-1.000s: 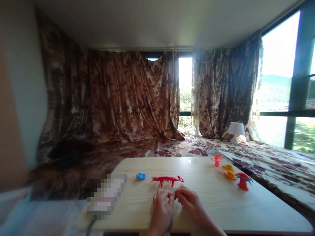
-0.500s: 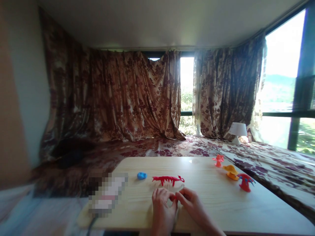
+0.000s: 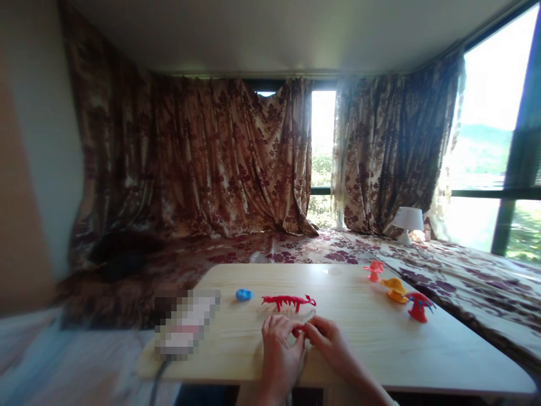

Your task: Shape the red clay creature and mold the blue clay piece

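Observation:
My left hand (image 3: 279, 341) and my right hand (image 3: 324, 334) meet over the near middle of the table, both closed. Pinched between their fingertips is a small piece of red modelling clay (image 3: 301, 328), mostly covered by the fingers. Just beyond them stands a long red clay figure (image 3: 288, 302) with several thin legs and a curled end. A blue clay lump (image 3: 244, 295) lies to its left, apart from both hands.
On the table's (image 3: 236, 349) right side stand a pink clay figure (image 3: 374, 270), a yellow one (image 3: 395, 290) and a red one with blue parts (image 3: 419, 307). A blurred-out, pale object (image 3: 190, 327) with a dark cable lies at the left edge.
My hands stay close together around the red piece, with a slight shift of the fingers. The whole view has tipped a little, so the table appears slightly higher.

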Demonstrator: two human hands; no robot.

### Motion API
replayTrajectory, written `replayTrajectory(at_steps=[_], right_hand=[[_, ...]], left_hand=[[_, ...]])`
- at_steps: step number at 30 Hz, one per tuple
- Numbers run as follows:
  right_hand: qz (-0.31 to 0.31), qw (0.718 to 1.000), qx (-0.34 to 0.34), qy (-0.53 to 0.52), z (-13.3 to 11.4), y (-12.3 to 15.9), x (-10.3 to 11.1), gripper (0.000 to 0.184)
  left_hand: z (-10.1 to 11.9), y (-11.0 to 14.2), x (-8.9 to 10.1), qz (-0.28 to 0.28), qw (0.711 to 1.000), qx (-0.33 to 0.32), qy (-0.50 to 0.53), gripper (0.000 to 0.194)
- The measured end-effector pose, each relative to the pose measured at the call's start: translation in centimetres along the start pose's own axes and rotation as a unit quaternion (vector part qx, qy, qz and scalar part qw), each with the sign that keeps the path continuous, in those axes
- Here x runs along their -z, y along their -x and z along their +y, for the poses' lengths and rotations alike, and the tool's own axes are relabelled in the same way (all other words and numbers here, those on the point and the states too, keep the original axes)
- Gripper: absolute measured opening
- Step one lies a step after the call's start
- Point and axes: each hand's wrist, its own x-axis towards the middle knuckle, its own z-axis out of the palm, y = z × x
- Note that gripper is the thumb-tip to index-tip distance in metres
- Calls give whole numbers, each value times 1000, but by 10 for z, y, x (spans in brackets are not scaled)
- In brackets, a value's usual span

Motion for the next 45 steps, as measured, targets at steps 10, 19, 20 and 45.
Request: replayTrajectory(at_steps=[10,19,20,45], right_hand=[[-3,998,68,1,-11,2,1,12],[-19,988,123,90,-16,-11,7,10],[-23,986,127,106,-17,-18,10,11],[-79,997,-15,-4,-23,-64,11,34]], left_hand=[[-2,-1,1,-23,999,11,27,30],[-17,-9,7,-40,998,48,26,24],[-23,-11,11,-36,998,56,12,23],[-76,-44,61,-86,955,135,-248,17]])
